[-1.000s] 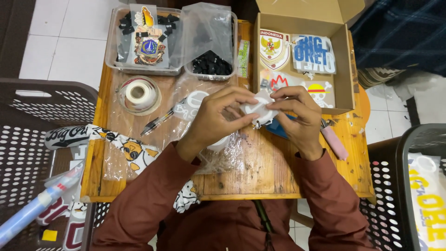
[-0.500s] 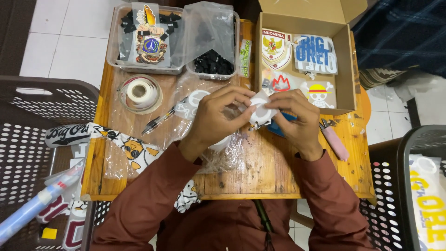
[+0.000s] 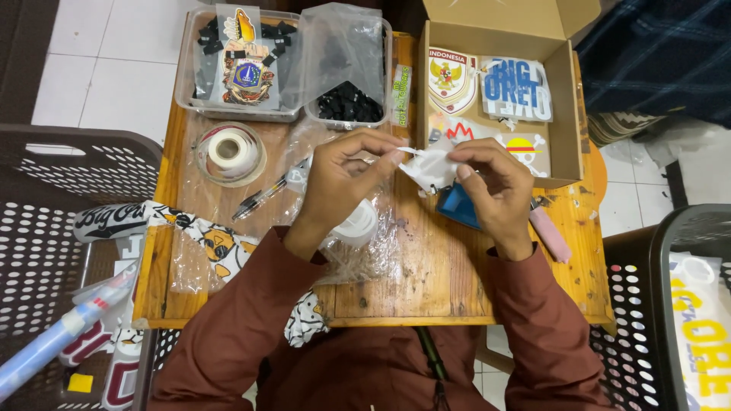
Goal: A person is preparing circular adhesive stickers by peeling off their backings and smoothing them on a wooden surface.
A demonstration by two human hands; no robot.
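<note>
Even indoor light from above, wooden table bright and sharp in the middle, soft glare on the clear plastic bags (a little also on the white floor tiles), short soft shadows under the hands, dark baskets dim at the sides, slight wide-angle bending near the edges.

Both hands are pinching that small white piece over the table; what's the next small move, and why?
Probably keep drawing the thin white strip away with the left hand while the right hand steadies the small white piece. Both hands pinch it at opposite edges above the wooden table, and the strip looks only partly lifted.
</note>
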